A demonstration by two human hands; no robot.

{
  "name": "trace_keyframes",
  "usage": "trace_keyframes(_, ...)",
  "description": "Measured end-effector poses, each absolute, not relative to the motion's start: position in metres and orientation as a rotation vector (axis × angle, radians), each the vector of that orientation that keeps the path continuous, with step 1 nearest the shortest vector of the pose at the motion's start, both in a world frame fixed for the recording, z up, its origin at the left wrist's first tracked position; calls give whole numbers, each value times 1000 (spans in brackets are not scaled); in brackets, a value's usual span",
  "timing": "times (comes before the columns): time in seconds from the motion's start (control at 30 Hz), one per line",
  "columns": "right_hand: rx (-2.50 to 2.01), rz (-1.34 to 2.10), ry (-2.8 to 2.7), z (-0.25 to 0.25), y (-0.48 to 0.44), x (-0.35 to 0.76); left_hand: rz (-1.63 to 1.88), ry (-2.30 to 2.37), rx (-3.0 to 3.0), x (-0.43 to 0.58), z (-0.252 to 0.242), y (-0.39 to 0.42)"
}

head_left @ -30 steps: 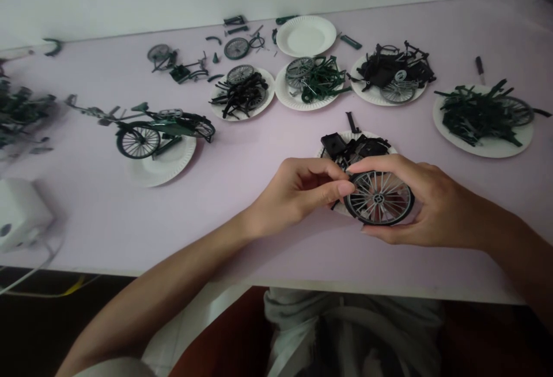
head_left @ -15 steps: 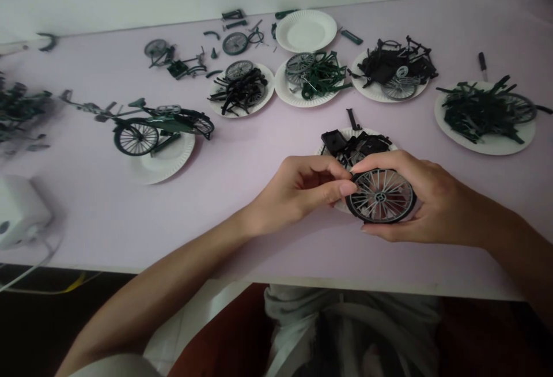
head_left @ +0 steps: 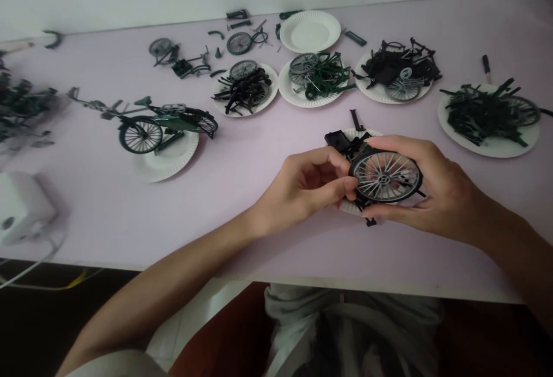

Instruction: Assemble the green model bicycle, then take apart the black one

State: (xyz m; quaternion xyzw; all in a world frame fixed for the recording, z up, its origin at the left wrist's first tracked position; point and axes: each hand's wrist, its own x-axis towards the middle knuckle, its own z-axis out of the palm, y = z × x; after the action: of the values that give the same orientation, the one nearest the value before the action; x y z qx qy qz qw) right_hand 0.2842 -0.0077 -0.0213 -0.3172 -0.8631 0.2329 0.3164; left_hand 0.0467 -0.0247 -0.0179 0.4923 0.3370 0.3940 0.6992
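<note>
A small toy bicycle wheel [head_left: 384,180] with silvery spokes and a black tyre is held between my two hands. My left hand [head_left: 317,184] pinches its left rim with thumb and fingertips. From the right, my right hand [head_left: 432,187] grips the tyre, its index finger along the top and its thumb below. Under the wheel lies a paper plate [head_left: 351,206] bearing black bicycle parts [head_left: 339,139], partly hidden by the wheel and my fingers. A black piece [head_left: 355,119] sticks out past the plate's far edge.
Several paper plates with model parts [head_left: 319,77] stand across the table's back and right. A dark green model bicycle [head_left: 168,123] rests on a plate at the left. Beyond the right plate lies a screwdriver [head_left: 487,67]. A white box [head_left: 23,210] with a cable sits at left.
The wheel has risen slightly and tilted flatter, and both hands keep hold of it. My right hand has moved up a little. The whole view has shifted slightly.
</note>
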Motion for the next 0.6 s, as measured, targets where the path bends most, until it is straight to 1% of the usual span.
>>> trace_keyframes(0.2, -763, 360, -2402, -11, -3, 286, 869, 788, 1135, 44, -16, -24)
trace_keyframes(0.33, -600, 314, -2485, -8, 0, 285, 863, 664, 1150, 44, -14, -28)
trace_keyframes(0.4, -548, 230, -2512, -7, 0, 283, 870, 630, 1174, 45, -13, -31)
trace_keyframes(0.5, -552, 84, -2499, -6, -1, 280, 899, 712, 1275, 46, -13, -34)
trace_keyframes(0.6, -574, 8, -2491, -8, 0, 278, 946, 811, 1449, 44, -16, -34)
